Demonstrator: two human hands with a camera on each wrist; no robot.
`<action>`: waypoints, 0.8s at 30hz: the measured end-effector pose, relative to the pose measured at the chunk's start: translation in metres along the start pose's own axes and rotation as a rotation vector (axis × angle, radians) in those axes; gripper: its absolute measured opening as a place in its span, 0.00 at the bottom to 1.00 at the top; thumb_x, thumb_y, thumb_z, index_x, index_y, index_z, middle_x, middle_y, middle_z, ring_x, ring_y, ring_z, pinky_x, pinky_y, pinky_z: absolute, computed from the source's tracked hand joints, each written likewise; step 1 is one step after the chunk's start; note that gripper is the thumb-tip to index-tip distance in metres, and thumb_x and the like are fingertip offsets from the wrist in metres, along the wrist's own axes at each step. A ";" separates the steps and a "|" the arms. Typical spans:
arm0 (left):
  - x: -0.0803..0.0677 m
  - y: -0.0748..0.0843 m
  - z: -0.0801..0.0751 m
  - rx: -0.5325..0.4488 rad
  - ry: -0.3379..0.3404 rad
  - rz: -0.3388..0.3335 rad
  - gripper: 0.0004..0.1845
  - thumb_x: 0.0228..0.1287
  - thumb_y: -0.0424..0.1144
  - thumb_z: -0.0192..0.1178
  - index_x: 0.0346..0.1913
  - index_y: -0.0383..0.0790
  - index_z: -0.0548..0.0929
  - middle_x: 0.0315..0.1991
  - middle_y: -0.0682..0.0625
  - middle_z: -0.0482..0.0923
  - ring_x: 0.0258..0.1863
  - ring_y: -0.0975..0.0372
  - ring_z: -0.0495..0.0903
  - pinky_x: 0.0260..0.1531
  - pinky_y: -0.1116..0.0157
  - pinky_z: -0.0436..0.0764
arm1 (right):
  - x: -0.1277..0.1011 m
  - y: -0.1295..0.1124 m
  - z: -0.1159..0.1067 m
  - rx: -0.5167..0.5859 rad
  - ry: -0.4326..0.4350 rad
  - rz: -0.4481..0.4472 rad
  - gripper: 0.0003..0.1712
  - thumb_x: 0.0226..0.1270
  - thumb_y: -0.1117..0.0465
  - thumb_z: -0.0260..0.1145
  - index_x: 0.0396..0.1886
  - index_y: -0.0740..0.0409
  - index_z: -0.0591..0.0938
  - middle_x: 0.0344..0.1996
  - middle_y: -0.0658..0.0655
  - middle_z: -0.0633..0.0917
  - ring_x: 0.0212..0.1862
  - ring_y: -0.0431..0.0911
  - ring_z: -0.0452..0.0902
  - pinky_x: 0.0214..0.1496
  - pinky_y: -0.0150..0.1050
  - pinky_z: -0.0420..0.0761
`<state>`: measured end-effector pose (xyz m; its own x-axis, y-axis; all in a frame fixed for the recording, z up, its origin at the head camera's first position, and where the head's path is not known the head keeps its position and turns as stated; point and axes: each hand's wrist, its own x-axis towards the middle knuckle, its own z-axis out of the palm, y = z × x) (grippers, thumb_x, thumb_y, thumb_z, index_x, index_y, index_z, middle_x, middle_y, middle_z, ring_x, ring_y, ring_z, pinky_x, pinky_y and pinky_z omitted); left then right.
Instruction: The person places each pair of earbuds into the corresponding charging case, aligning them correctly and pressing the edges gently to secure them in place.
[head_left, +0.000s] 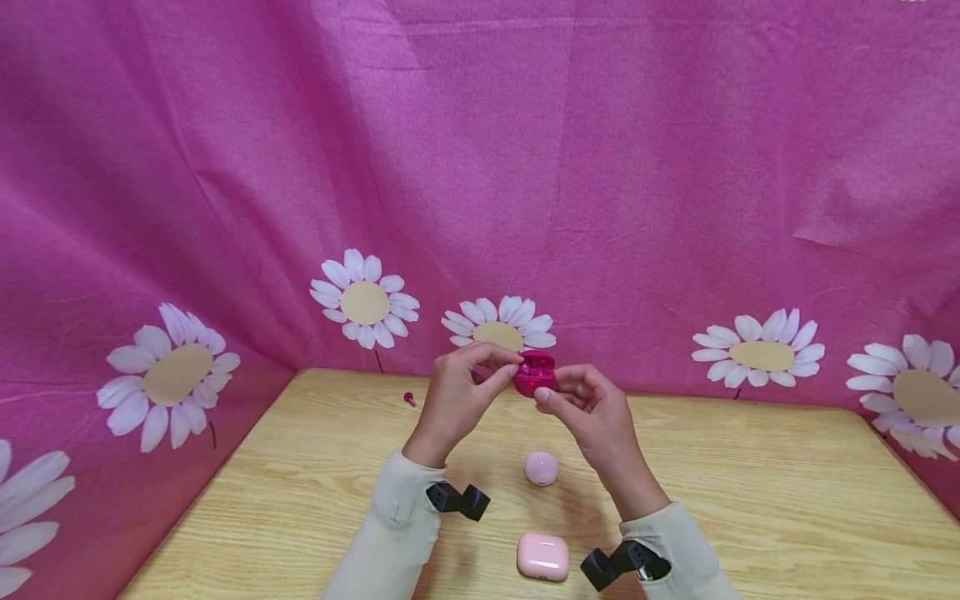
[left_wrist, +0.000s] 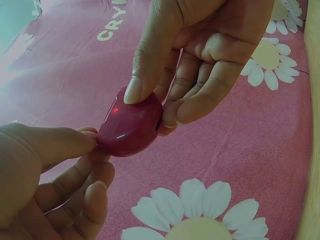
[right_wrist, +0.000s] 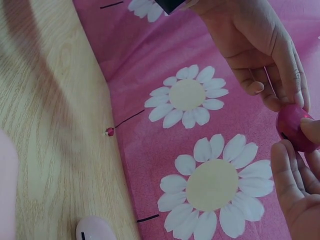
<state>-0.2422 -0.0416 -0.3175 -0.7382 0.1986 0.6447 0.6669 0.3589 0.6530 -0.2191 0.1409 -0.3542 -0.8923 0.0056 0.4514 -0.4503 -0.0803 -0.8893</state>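
Observation:
A glossy magenta earbud case (head_left: 534, 382) is held up over the far edge of the table, its lid raised and a small red light glowing on its front. My right hand (head_left: 600, 417) grips its right side, thumb on the front face, as the left wrist view also shows. From the left, my left hand (head_left: 457, 396) pinches with thumb and index finger at the case's left edge, close to the opening. Whether an earbud is between those fingertips I cannot tell. On the table left of my left hand lies a single magenta earbud (head_left: 408, 399).
A round pale pink case (head_left: 541, 468) sits on the wooden table (head_left: 315, 500) below my hands. Nearer me is a pink rectangular earbud case (head_left: 543, 557), closed. Behind and at the sides hangs a magenta cloth (head_left: 600, 167) with white daisies.

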 end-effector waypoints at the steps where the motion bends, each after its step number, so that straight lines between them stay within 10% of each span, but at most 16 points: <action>1: 0.000 0.000 0.000 -0.002 0.001 0.000 0.06 0.58 0.33 0.68 0.39 0.44 0.88 0.30 0.55 0.84 0.22 0.68 0.78 0.21 0.65 0.78 | 0.000 0.000 0.000 -0.004 -0.001 -0.001 0.16 0.59 0.72 0.69 0.45 0.73 0.76 0.33 0.60 0.86 0.34 0.45 0.85 0.40 0.41 0.84; 24: 0.002 -0.002 -0.004 -0.011 0.019 0.009 0.06 0.60 0.34 0.67 0.40 0.43 0.88 0.31 0.55 0.84 0.25 0.63 0.80 0.28 0.64 0.80 | 0.001 -0.002 -0.002 0.042 0.060 0.069 0.19 0.59 0.71 0.70 0.49 0.73 0.77 0.35 0.54 0.87 0.35 0.45 0.85 0.44 0.42 0.83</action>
<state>-0.2440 -0.0453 -0.3159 -0.7299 0.1842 0.6583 0.6749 0.3473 0.6511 -0.2189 0.1426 -0.3522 -0.9219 0.0583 0.3831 -0.3875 -0.1242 -0.9135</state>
